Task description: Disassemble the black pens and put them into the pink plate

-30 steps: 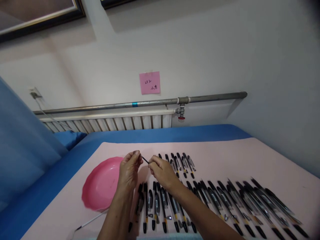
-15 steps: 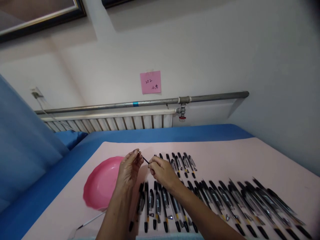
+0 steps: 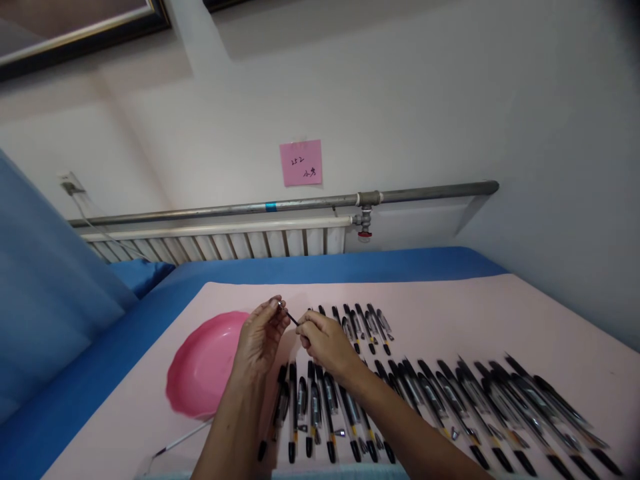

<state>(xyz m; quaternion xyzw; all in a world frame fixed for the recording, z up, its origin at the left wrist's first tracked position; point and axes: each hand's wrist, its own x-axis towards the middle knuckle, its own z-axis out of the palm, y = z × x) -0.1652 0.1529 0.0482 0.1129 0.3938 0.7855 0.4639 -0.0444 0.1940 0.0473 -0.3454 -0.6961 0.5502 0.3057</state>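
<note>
Pen refill (image 3: pixel 292 319), a thin dark rod, spans the short gap between my two hands in the head view. I hold it in the air just above the pink tabletop (image 3: pixel 450 320), slanting down from upper left to lower right. My left hand (image 3: pixel 260 337) has thumb and fingertips pinched together on its upper end. A small silvery bit shows there, and I cannot tell whether it is the rod's own tip or a separate part. My right hand (image 3: pixel 325 341) is curled in, thumb and forefinger clamped on the lower end. The two hands are near each other but not touching.

Under my wrists and forearms lies a long row of black pens (image 3: pixel 320 407), side by side, running off to the right edge of the tabletop. A shorter row of pens (image 3: pixel 365 323) lies just beyond my right hand. A pink dish (image 3: pixel 200 373) sits on the tabletop just left of my left hand. A thin white rod (image 3: pixel 183 439) lies near the lower edge, left of my left forearm.

Past the tabletop I see blue cloth (image 3: pixel 325 267), a white radiator (image 3: pixel 215 247), a grey pipe (image 3: pixel 300 202) and a pink note (image 3: pixel 301 163) on the wall
</note>
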